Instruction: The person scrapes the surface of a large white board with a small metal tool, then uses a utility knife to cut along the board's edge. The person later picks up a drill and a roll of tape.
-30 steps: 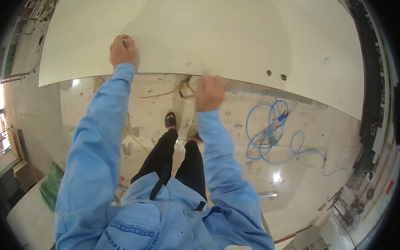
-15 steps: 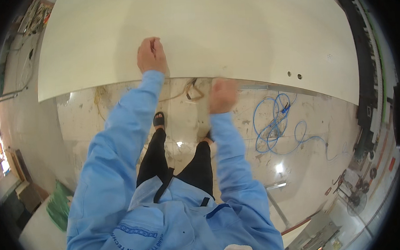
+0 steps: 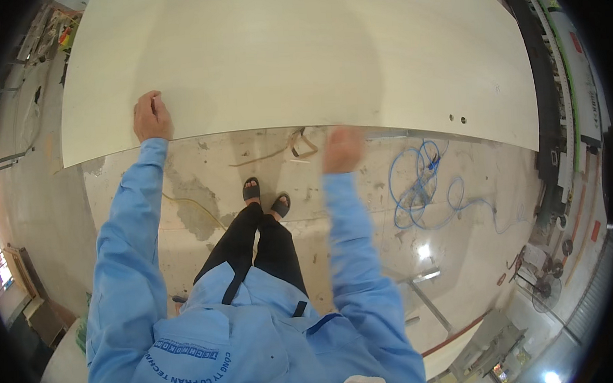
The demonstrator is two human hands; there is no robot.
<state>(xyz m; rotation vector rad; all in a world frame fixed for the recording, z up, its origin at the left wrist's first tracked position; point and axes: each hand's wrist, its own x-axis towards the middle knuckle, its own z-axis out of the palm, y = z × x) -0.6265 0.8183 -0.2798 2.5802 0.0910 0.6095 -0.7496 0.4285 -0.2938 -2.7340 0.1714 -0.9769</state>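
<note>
A broad off-white panel point(image 3: 267, 63) spreads across the far side, its near edge running in front of me. My left hand point(image 3: 152, 117) rests on the panel close to that edge, fingers curled together; whatever they hold, if anything, is hidden. Just at the near edge, to the right, is my right hand point(image 3: 344, 149). It looks rounded like a fist, but motion smears its fingers, and I cannot make out anything in it. Two small dark holes point(image 3: 457, 119) show in the panel near its right end.
Blue hose point(image 3: 416, 193) lies in loops on the floor to the right. A yellowish cable point(image 3: 197, 204) and a brownish strap-like coil point(image 3: 303, 142) lie below the panel edge. A metal bar point(image 3: 431, 306) and a fan point(image 3: 546, 292) are at the lower right.
My left hand has slid leftward along the panel, staying near its edge. My right hand stays near the same spot in view, still blurred. My feet have come closer together.
</note>
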